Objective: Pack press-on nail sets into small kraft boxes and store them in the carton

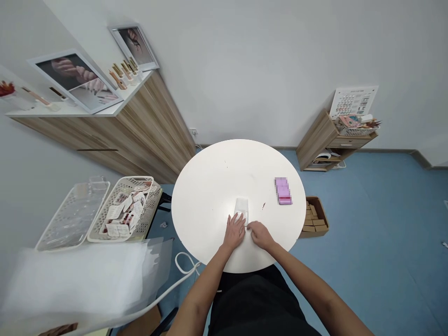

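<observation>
A small translucent white plastic packet [241, 209] lies on the round white table [206, 196], near its front edge. My left hand [235, 232] rests on the packet's lower part, and my right hand [261, 235] meets its lower end with the fingertips. Both hands seem to hold it, though the fingers hide that end. To the right, a pink rectangular box [283, 190] lies on the tabletop, apart from both hands.
Left of the table stand white perforated trays [128, 207] [73, 217], one filled with small packets. A cardboard box of small brown cartons [313, 217] sits at the table's right. A translucent plastic sheet [77, 284] and white cable [184, 262] hang near my left arm.
</observation>
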{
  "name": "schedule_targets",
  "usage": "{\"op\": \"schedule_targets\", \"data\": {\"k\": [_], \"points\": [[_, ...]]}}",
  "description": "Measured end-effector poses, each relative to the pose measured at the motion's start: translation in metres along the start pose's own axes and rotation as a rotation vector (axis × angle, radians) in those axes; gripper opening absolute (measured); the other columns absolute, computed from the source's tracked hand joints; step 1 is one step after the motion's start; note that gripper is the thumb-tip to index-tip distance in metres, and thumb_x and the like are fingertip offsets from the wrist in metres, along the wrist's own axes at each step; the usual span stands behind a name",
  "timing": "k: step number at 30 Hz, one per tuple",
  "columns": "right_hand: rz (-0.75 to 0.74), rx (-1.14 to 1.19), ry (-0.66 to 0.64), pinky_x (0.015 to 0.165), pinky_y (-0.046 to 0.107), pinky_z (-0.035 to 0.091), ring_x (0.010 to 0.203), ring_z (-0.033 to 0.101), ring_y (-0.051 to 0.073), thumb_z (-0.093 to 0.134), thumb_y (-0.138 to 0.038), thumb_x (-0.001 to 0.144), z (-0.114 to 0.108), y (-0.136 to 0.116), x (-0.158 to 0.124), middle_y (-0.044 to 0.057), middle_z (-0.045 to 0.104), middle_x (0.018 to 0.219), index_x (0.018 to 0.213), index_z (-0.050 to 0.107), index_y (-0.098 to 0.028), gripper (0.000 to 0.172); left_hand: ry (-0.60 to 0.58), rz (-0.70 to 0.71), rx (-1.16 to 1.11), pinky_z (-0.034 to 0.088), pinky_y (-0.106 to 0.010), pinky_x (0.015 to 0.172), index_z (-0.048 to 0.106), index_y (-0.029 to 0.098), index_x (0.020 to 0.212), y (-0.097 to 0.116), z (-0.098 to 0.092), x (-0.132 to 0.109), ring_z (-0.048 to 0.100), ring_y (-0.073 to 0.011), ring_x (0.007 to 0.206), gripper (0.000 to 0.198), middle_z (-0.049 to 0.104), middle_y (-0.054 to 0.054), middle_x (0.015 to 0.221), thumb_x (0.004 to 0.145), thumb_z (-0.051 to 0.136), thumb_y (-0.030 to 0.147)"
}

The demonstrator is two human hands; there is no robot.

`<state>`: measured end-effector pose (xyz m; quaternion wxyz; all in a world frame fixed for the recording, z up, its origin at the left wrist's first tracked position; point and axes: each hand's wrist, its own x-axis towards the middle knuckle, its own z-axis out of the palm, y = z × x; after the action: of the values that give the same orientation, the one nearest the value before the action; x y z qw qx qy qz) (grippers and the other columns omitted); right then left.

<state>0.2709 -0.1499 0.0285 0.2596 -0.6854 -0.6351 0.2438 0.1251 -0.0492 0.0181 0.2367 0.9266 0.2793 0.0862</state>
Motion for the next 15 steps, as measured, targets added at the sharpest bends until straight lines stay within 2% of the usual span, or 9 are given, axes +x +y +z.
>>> {"op": "schedule_targets", "data": {"k": [1,3,6,10,15], "points": [[0.073,0.009,0.066,0.094,0.038,0.045,0.102,0.057,0.021,0.034,-0.005,0.077,-0.006,0.001,0.008,0.007,0.066,0.107,0.112,0.06,-0.02,0.047,-0.018,0.03,0.038,0.017,-0.056,0.118,0.053,0.022,0.134,-0.002,0.002,-0.001,0.029,-0.0259,0.143,0.046,0.048,-0.004,0.147,0.09,0.039,0.016],[0.094,0.026,0.118,0.095,0.037,0.044,0.105,0.056,0.02,0.033,-0.006,0.08,-0.015,0.001,0.028,0.008,0.065,0.111,0.117,0.057,-0.02,0.047,-0.042,0.079,0.102,0.018,-0.054,0.118,0.045,0.02,0.139,-0.007,0.007,-0.004,0.022,-0.0259,0.146,0.055,0.041,-0.006,0.151,0.086,0.04,0.011],[0.045,0.032,0.055,0.104,0.039,0.038,0.12,0.051,0.02,0.036,-0.007,0.082,-0.016,0.002,0.055,0.008,0.06,0.126,0.128,0.052,-0.019,0.051,-0.053,0.117,0.175,0.023,-0.05,0.116,0.037,0.018,0.144,-0.015,0.014,-0.005,0.018,-0.0257,0.147,0.064,0.035,-0.008,0.155,0.082,0.039,0.005],[0.14,0.087,-0.072,0.107,0.042,0.037,0.124,0.05,0.022,0.039,-0.007,0.081,-0.002,0.014,0.069,0.012,0.056,0.133,0.134,0.047,-0.016,0.054,-0.081,0.154,0.243,0.035,-0.047,0.109,0.038,0.016,0.142,-0.025,0.016,0.002,0.03,-0.0277,0.143,0.062,0.043,-0.011,0.15,0.081,0.036,0.002],[0.241,0.257,-0.082,0.104,0.038,0.041,0.121,0.052,0.02,0.039,-0.003,0.076,0.002,0.03,0.074,0.011,0.058,0.13,0.132,0.047,-0.017,0.058,-0.113,0.193,0.194,0.043,-0.043,0.101,0.041,0.018,0.137,-0.036,-0.002,0.021,0.047,-0.027,0.131,0.058,0.058,-0.012,0.132,0.081,0.043,0.006]]}}
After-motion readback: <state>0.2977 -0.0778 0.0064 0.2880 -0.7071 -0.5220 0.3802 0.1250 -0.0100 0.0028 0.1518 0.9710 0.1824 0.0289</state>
